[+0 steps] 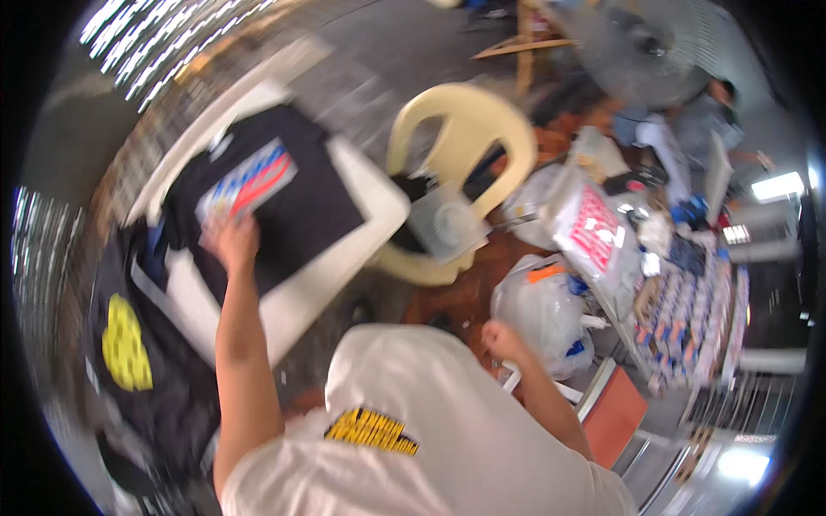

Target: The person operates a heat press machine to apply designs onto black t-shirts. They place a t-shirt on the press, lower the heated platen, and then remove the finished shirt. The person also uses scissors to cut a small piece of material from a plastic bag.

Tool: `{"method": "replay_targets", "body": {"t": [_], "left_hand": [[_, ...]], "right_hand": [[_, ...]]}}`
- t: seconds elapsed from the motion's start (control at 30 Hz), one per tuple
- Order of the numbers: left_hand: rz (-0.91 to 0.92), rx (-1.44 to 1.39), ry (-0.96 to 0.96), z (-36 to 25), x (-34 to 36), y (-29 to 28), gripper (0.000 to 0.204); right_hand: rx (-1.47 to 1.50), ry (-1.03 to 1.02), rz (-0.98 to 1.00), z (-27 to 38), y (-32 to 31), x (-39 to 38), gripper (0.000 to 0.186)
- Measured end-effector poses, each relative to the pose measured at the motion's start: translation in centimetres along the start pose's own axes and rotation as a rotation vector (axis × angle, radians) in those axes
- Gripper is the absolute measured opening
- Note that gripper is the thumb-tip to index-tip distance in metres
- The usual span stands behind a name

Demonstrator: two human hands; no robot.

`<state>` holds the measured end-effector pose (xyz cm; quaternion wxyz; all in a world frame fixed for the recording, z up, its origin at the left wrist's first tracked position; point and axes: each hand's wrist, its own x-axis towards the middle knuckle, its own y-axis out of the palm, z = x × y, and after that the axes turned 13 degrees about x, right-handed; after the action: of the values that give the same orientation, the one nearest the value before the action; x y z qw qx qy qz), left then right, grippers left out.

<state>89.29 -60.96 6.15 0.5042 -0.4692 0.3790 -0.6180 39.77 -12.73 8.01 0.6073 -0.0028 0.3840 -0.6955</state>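
A black T-shirt (323, 202) lies spread over a white board (379, 193) on my left. Its front carries a rectangular print (258, 181) in white, blue and red. My left hand (231, 241) is at the lower left edge of that print, apparently touching it; its fingers are smeared by motion. My right hand (503, 340) is held low at my right side, near a white plastic bag (538, 310). Its fingers look curled closed, and whatever may be inside them is hidden.
A cream plastic chair (508, 129) stands ahead, with a grey printed sheet (447, 224) on it. Dark garments (163, 344) hang at the left. On the right are a cluttered table (680, 301) and a red-topped seat (615, 413). Beyond, a large fan (650, 52) stands near another person (701, 120).
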Motion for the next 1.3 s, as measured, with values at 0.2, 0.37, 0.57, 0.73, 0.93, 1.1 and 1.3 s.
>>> {"method": "replay_targets", "body": {"t": [0.2, 0.37, 0.57, 0.73, 0.93, 1.1, 1.3], "left_hand": [[0.353, 0.015, -0.244, -3.0, -0.3, -0.3, 0.076], [0.419, 0.064, -0.236, -3.8, -1.6, -2.5, 0.077], [0.475, 0.061, -0.229, -7.0, -6.4, -2.1, 0.076], [0.508, 0.075, -0.253, -7.5, -6.8, -4.5, 0.078], [0.551, 0.054, -0.154, -9.1, -10.7, -4.6, 0.078], [0.520, 0.068, -0.192, -8.2, -10.4, -5.5, 0.076], [0.525, 0.048, -0.193, -8.2, -10.5, -5.7, 0.077]], "right_hand": [[-0.408, 0.535, 0.416, -16.4, 5.4, -14.1, 0.036], [-0.296, 0.524, 0.356, -11.5, 8.1, -13.3, 0.031], [0.237, 0.421, -0.328, -8.6, 11.1, -6.5, 0.024], [0.625, 0.737, -0.332, -5.6, 6.1, -4.6, 0.023], [0.103, 0.520, -0.104, -22.2, 7.9, -6.8, 0.021], [0.001, 0.514, -0.023, -17.0, 7.0, -5.7, 0.021], [0.409, 0.716, -0.192, -13.7, 6.6, -4.8, 0.025]]}}
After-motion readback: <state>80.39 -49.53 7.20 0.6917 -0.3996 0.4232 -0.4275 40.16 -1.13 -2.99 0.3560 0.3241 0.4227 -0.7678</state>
